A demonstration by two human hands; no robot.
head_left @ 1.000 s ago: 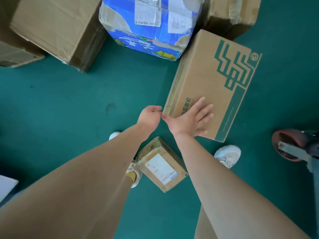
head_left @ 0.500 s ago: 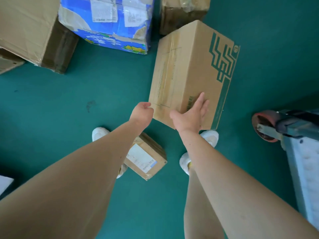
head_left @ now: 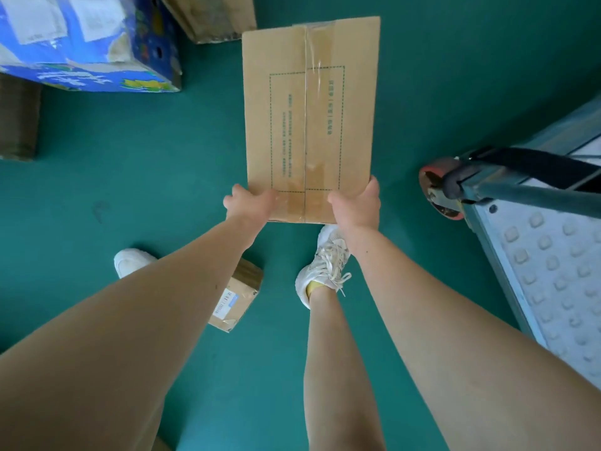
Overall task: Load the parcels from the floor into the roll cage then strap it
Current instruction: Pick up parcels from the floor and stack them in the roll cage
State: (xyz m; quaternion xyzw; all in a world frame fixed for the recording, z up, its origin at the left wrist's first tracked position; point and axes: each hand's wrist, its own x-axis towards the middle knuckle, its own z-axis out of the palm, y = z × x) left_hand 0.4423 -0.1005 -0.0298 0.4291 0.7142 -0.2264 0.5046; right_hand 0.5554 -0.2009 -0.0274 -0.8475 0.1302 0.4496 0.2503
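I hold a tan cardboard box point(head_left: 309, 118) with a taped seam and a green dashed frame off the green floor, its taped face turned up towards me. My left hand point(head_left: 248, 203) grips its near left corner. My right hand point(head_left: 357, 203) grips its near right corner. The roll cage point(head_left: 533, 255) stands at the right, showing a studded pale base, a grey-blue frame bar, a black strap and a red castor wheel point(head_left: 437, 190). A small brown parcel point(head_left: 235, 297) with a white label lies on the floor between my feet, partly hidden by my left arm.
A blue printed carton point(head_left: 87, 43) sits at the upper left. A brown box point(head_left: 211, 14) lies beyond it at the top, and another brown box point(head_left: 18, 122) at the left edge. My white shoes point(head_left: 325, 262) stand on the green floor point(head_left: 146, 151).
The tan box went from lying on the floor to being tipped up and lifted in both hands. Its taped face now shows. The roll cage came further into view at the right.
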